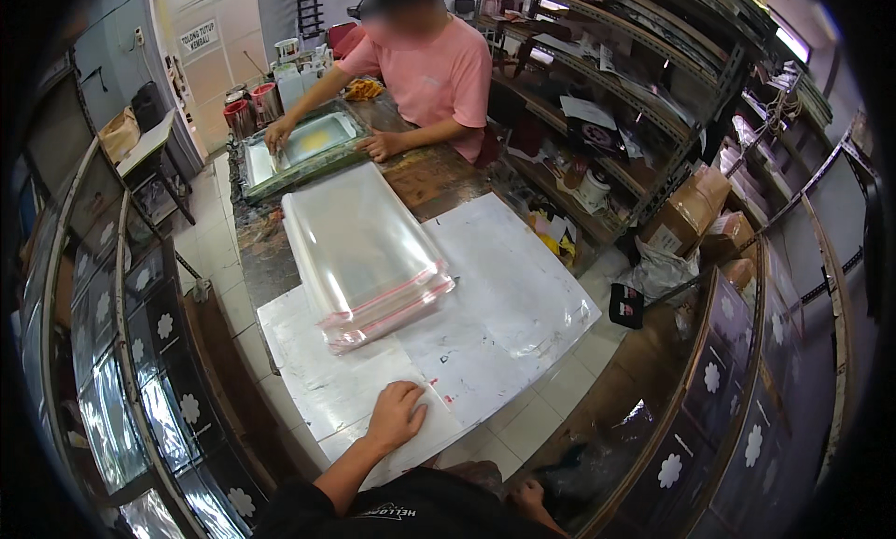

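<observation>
My left hand (397, 415) rests palm down on the near part of the white sheets (509, 301) covering this end of the table. Its fingers are loosely bent and hold nothing. Beyond it lies a stack of clear plastic bags (359, 240) with pinkish-red strips along their near edges; the hand is apart from it. Low by my body, off the table, hangs my right hand (529, 495), its fingers mostly hidden. Across the table, a person in a pink shirt (439, 82) has both hands at a printing screen frame (322, 152).
The worn wooden table (429, 180) shows beyond the sheets. Cans (266, 100) stand behind the frame. Metal shelves (597, 72) loaded with flat goods and cardboard boxes (689, 208) are at the right. Racks of dark panels with white flower shapes (189, 408) flank both sides.
</observation>
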`<state>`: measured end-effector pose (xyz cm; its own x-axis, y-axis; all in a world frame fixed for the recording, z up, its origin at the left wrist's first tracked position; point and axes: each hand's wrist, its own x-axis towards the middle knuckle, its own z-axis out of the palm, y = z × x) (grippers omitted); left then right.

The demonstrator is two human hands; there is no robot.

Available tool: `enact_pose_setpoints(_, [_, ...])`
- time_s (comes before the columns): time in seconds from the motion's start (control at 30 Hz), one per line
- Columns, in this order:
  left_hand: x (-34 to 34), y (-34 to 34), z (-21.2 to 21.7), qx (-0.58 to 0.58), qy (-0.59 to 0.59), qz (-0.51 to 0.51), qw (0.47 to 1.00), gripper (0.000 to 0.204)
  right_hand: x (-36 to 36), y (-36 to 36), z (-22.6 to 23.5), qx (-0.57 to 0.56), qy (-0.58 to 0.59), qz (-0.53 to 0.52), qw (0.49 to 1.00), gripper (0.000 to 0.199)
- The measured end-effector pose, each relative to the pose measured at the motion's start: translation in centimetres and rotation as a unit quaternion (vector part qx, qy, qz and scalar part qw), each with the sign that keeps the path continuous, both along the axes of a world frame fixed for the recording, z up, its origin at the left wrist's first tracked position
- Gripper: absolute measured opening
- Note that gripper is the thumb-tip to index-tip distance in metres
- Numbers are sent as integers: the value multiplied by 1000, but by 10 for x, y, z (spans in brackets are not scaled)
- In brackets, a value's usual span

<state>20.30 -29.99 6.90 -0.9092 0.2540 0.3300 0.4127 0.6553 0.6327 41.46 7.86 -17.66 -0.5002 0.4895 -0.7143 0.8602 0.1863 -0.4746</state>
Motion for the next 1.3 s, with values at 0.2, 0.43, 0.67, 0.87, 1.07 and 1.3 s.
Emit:
enact_pose_setpoints(0.2, [5,-21,-10,-40,90,25,995,35,-9,41,35,-78,-32,-101,991,26])
enact_pose_setpoints(0.43, [2,-24,-6,-43,82,26,995,37,-32,45,-49,-1,111,-6,994,32])
enact_pose_setpoints(0.67, [3,-23,-11,-43,89,39,994,36,-44,-10,-21,-60,38,148,986,41])
enact_pose_setpoints(0.87, [2,-21,-16,-36,79,30,996,35,-49,-1,17,-34,2,219,975,43])
enact_pose_setpoints(1.07, [3,-26,-14,-36,63,34,997,35,-68,5,13,-44,29,131,990,42])
enact_pose_setpoints(1.3, [2,-25,-18,-32,69,31,997,37,-76,-21,32,-83,21,150,985,41])
